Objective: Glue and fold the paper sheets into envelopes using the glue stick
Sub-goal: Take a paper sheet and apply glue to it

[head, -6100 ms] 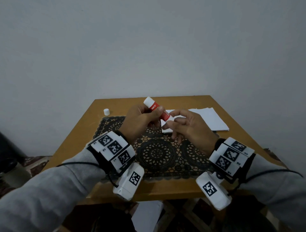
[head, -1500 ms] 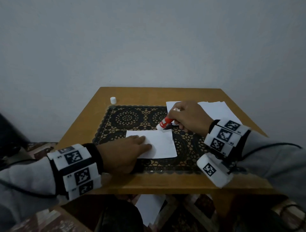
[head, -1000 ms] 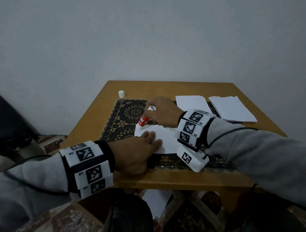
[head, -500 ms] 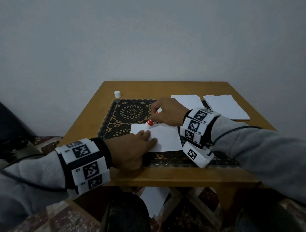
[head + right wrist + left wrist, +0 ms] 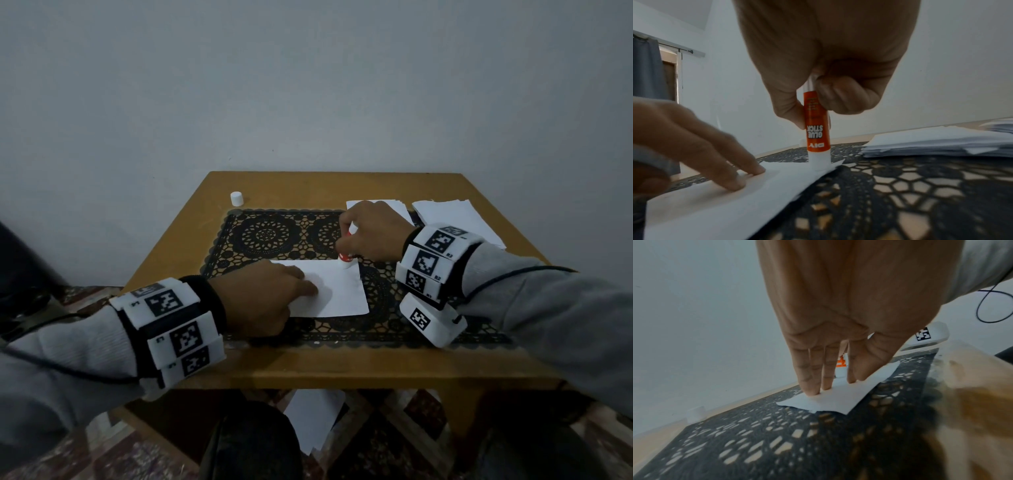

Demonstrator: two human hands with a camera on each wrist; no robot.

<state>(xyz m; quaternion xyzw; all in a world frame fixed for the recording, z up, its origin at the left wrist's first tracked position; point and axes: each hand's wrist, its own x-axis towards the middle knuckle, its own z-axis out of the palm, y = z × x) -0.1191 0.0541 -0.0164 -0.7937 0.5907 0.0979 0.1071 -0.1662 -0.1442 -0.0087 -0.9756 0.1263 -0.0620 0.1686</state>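
A white paper sheet (image 5: pixel 337 291) lies on the black lace mat (image 5: pixel 274 236). My left hand (image 5: pixel 263 298) presses it flat with straight fingers (image 5: pixel 812 382) on its left part. My right hand (image 5: pixel 370 233) grips an orange-and-white glue stick (image 5: pixel 817 129), held upright with its tip down on the sheet's far right corner (image 5: pixel 344 262). In the right wrist view the sheet (image 5: pixel 715 203) spreads toward the camera and the left hand's fingers (image 5: pixel 731 170) rest on it.
The glue cap (image 5: pixel 236 198) stands on the wooden table (image 5: pixel 308 363) at the far left. Two stacks of white paper (image 5: pixel 455 219) lie at the far right, one partly behind my right hand. More sheets lie on the floor (image 5: pixel 311 421) under the table.
My right hand has slid the glue stick rightward along the sheet's far edge, from the left corner to the right corner. The left hand stays pressed on the sheet.
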